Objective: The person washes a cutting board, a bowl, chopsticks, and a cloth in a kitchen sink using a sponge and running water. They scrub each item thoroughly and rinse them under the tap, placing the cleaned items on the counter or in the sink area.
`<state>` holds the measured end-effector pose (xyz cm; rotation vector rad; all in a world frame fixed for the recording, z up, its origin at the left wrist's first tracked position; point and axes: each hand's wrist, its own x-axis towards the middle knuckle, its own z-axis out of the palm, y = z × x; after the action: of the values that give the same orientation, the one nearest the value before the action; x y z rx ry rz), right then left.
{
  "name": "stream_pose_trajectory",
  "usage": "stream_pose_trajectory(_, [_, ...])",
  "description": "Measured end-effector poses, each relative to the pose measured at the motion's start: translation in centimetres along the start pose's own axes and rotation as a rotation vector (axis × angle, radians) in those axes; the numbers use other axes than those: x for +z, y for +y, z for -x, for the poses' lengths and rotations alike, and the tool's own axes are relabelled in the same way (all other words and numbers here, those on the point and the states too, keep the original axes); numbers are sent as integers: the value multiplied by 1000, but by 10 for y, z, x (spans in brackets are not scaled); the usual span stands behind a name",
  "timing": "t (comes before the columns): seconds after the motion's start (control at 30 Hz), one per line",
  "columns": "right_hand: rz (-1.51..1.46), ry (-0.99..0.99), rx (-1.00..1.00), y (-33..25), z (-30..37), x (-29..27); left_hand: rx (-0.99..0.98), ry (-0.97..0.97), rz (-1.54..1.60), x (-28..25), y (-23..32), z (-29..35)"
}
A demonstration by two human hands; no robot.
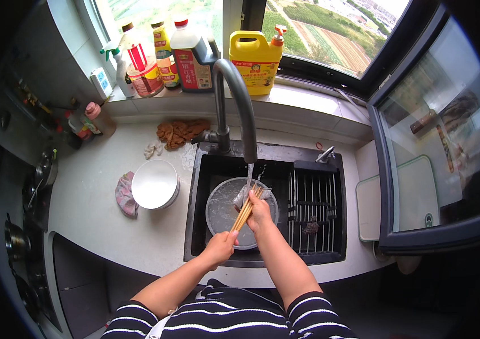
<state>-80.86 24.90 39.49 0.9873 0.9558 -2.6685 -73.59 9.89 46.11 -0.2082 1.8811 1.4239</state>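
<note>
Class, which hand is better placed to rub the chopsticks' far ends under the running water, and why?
Probably the right hand: it holds the chopsticks toward their far ends, close to the water. The left hand holds their near ends, farther from it.

- The lower ends of the chopsticks (244, 216) are hidden in the left hand (221, 247); their number cannot be told.
- Part of the basin (217, 208) is covered by the right hand (259, 212).
- The dark lump (311, 227) on the rack (312, 203) cannot be identified.
- The striped sleeves (318, 317) are cut off by the lower edge.
</note>
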Motion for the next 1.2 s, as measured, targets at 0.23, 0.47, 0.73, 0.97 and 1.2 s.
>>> stream_pose_trajectory(0.23, [-142,-72,-59,-26,-24,-43,35,80,199,-15,-8,-2])
stream_pose_trajectory(0.47, [31,-288,127,-4,26,-31,232,227,-275,-12,-23,-18])
stream_pose_trajectory(0.73, [50,-179,217,3,31,-20,335,404,-340,-12,-19,-9])
stream_pose_trajectory(0.97, [-29,-404,308,-7,38,-24,472,391,-342,-19,-19,-13])
stream_pose_trajectory(1.2, [-5,-282,43,1,26,-13,101,25,-18,-8,-26,-3])
